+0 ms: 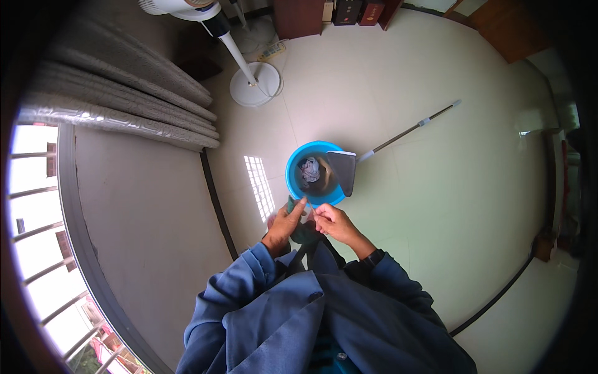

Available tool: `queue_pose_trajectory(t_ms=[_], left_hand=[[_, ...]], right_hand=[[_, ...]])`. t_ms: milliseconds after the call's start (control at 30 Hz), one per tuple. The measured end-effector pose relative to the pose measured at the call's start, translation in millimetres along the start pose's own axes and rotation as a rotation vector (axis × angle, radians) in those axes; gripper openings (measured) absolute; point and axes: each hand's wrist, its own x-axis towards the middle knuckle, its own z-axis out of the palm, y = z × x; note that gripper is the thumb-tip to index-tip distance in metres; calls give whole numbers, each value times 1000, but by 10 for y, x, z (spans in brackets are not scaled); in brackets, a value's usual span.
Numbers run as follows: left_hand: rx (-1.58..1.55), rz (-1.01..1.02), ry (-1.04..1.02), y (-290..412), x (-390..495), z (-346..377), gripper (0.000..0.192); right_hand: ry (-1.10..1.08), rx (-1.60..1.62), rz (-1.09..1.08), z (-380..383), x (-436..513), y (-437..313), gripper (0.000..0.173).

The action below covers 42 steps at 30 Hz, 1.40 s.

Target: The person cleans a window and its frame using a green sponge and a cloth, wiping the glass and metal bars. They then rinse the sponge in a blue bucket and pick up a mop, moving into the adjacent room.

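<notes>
My left hand (pixel 283 225) grips a dark green cloth (pixel 304 233). Part of the cloth sticks up past the fingers and part hangs beneath the hand. The fingers of my right hand (pixel 335 225) are pinched together around a thin tan strip (pixel 312 206) that runs toward my left thumb; what it is made of is too small to tell. Just beyond both hands stands a round blue plastic basin (pixel 290 180). Murky water fills part of it, with a wadded pale cloth (pixel 310 169) and a tan object (pixel 326 172) inside.
A flat mop's triangular grey head (pixel 343 173) leans over the basin's right rim, its metal pole (pixel 402 134) stretching right. Ahead stand a white pedestal fan (pixel 254 84) and a power strip (pixel 271 52). Grey curtains (pixel 140 103) hang left, above a barred window (pixel 42 229).
</notes>
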Motion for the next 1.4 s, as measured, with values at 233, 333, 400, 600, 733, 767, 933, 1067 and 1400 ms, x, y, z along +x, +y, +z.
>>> queue_pose_trajectory(t_ms=[233, 333, 400, 600, 733, 767, 933, 1067, 1400], left_hand=[[-151, -84, 55, -68, 924, -148, 28], [-130, -59, 13, -200, 1558, -77, 26], [3, -82, -67, -397, 2039, -81, 44], [700, -95, 274, -1485, 3080, -216, 87], [129, -156, 277, -1932, 3242, -324, 54], [112, -110, 280, -1967, 3244, -308, 47], [-113, -334, 215, -1825, 3294, -251, 26], [-193, -242, 161, -1694, 3358, -172, 24], [-230, -287, 197, -1648, 3413, -187, 24]], right_hand=[[170, 264, 276, -288, 427, 685, 16], [220, 259, 281, -412, 690, 920, 19], [272, 279, 282, -503, 974, 1152, 19], [472, 232, 447, -615, 1981, 2264, 17], [553, -437, 153, -664, 2633, 3049, 11], [557, -466, 69, -705, 2781, 3207, 12], [647, -460, 0, -795, 3476, 3898, 15], [686, -551, 110, -675, 3761, 4390, 15], [362, -384, 92, -822, 3857, 4682, 14]])
